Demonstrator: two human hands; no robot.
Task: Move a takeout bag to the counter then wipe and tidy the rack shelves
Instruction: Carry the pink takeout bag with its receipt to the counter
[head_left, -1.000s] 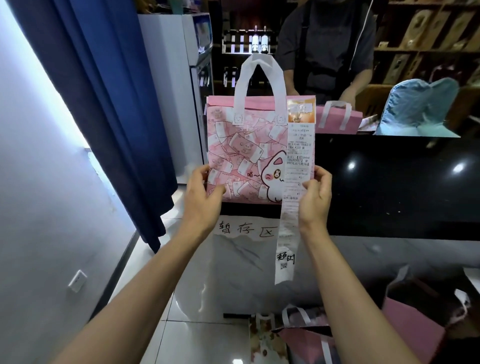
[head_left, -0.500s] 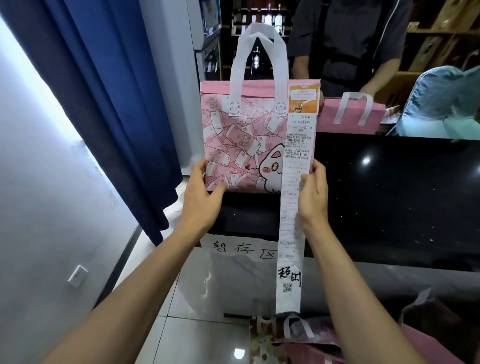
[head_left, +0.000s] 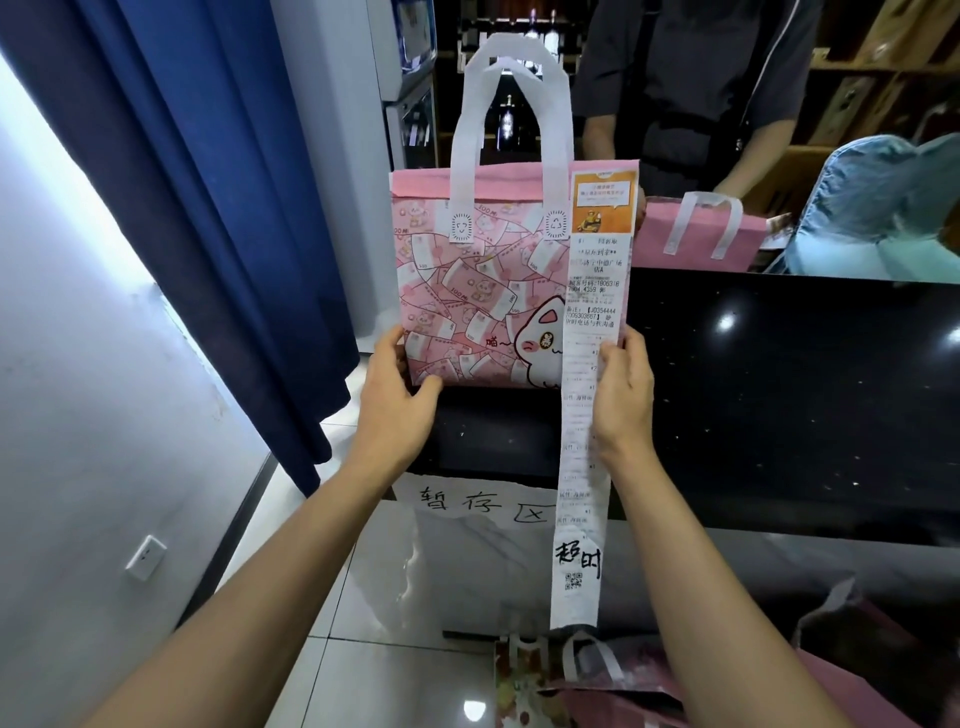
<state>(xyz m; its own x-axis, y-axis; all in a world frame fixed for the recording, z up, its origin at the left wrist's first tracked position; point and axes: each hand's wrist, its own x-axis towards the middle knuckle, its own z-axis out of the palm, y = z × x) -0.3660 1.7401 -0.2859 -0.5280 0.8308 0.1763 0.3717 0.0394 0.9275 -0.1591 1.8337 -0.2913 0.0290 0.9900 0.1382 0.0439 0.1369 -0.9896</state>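
A pink takeout bag (head_left: 478, 291) with a cat print and white handles stands upright at the left end of the black counter (head_left: 779, 389). My left hand (head_left: 397, 400) grips its lower left corner, thumb on the front. My right hand (head_left: 623, 395) holds its lower right side and pinches the long white receipt (head_left: 584, 467) that hangs from the bag down past the counter's front edge.
A person stands behind the counter with a second pink bag (head_left: 701, 234) and a blue bag (head_left: 872, 208). A blue curtain (head_left: 208, 208) hangs at the left. More pink bags (head_left: 597, 680) sit low down at the front. A paper label (head_left: 483, 504) is stuck under the counter edge.
Both hands have carried the bag forward and set it onto the counter's left end; the view has moved closer and the receipt hangs lower over the edge.
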